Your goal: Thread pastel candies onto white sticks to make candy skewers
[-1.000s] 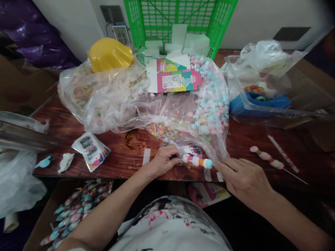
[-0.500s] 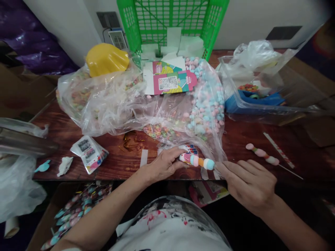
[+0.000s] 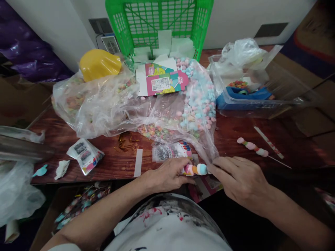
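A marshmallow skewer (image 3: 195,169) with pink, orange, white and pale blue pieces lies between my hands at the table's front edge. My left hand (image 3: 170,174) is closed around its left end, over a printed clear wrapper. At the blue end, my right hand (image 3: 240,181) pinches with thumb and forefinger; the end of the skewer and its wrapper run into those fingers, which hide the details. Just behind my left hand lies a stack of printed clear bags (image 3: 170,151). Another marshmallow skewer (image 3: 252,146) with a thin white stick rests to the right.
Large clear bags hold pink and blue marshmallows (image 3: 199,101) and ring candies (image 3: 154,129). A flattened printed box (image 3: 162,83) lies on them, before a green crate (image 3: 159,21). Also around are a clear bin (image 3: 246,106), yellow bowl (image 3: 99,64), printed cards (image 3: 85,155) and paper strip (image 3: 138,163).
My left hand has slid further over the skewer, leaving less of it showing. My right fingers are closer to my left hand. The whole view has shifted slightly.
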The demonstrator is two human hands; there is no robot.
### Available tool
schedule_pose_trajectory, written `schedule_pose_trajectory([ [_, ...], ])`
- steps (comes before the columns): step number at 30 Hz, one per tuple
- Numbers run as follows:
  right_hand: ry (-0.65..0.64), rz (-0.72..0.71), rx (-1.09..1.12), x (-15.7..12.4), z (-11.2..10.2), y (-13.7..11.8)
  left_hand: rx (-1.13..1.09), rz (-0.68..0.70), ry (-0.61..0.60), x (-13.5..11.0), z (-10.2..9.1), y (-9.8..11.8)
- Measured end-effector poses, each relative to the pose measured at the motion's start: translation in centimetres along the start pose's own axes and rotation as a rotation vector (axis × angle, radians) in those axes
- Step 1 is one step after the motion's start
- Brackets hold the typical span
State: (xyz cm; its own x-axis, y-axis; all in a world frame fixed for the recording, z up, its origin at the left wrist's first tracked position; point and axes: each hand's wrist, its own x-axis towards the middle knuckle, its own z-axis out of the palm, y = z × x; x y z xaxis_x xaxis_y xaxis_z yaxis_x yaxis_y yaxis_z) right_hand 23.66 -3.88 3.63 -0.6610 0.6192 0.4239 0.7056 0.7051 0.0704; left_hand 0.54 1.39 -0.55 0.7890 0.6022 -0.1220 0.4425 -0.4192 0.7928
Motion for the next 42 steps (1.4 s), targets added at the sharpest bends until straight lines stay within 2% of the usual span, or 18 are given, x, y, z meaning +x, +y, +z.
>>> schedule_pose_trajectory([
  [4, -0.082, 0.098, 0.091, 0.5, 0.9, -1.1, -0.043, -0.004, -0.039, 0.7, 0.1, 1.1],
  [8, -0.061, 0.141, 0.180, 1.3, 2.7, -2.1, -0.084, 0.046, -0.030, 1.6, 0.4, 1.8],
  [12, -0.114, 0.175, 0.391, 1.6, 3.6, -1.5, -0.246, 0.077, -0.010, 1.7, 0.0, 1.4],
  [15, -0.154, 0.146, 0.514, 1.6, 2.9, -0.3, -0.413, 0.015, -0.014, 1.0, -0.8, 0.7],
  [20, -0.105, 0.118, 0.537, 2.8, 2.1, -0.2, -0.766, -0.208, -0.144, 0.1, -1.2, 0.5],
  [22, -0.107, 0.115, 0.530, 3.6, 2.6, -0.8, -0.817, -0.289, -0.083, -0.1, -0.9, 0.6],
  [25, -0.038, 0.129, 0.584, 4.6, 3.3, -1.2, -0.887, -0.327, 0.057, -0.4, -0.3, 0.5],
  [28, 0.061, 0.275, 0.681, 5.0, 3.3, -0.8, -0.926, -0.377, 0.204, -0.8, 0.1, 0.2],
  [31, 0.068, 0.340, 0.734, 5.3, 3.1, -0.4, -0.937, -0.364, 0.299, -1.3, 0.3, 0.0],
  [35, 0.054, 0.222, 0.710, 6.1, 3.6, -0.5, -1.090, -0.297, 0.246, -2.3, 0.1, -0.7],
  [38, 0.057, 0.233, 0.661, 6.5, 3.8, -0.3, -1.293, -0.264, 0.247, -3.0, -0.5, -1.5],
  [42, 0.024, 0.254, 0.695, 7.0, 4.2, -0.6, -1.290, -0.331, 0.190, -3.7, -0.9, -2.1],
])
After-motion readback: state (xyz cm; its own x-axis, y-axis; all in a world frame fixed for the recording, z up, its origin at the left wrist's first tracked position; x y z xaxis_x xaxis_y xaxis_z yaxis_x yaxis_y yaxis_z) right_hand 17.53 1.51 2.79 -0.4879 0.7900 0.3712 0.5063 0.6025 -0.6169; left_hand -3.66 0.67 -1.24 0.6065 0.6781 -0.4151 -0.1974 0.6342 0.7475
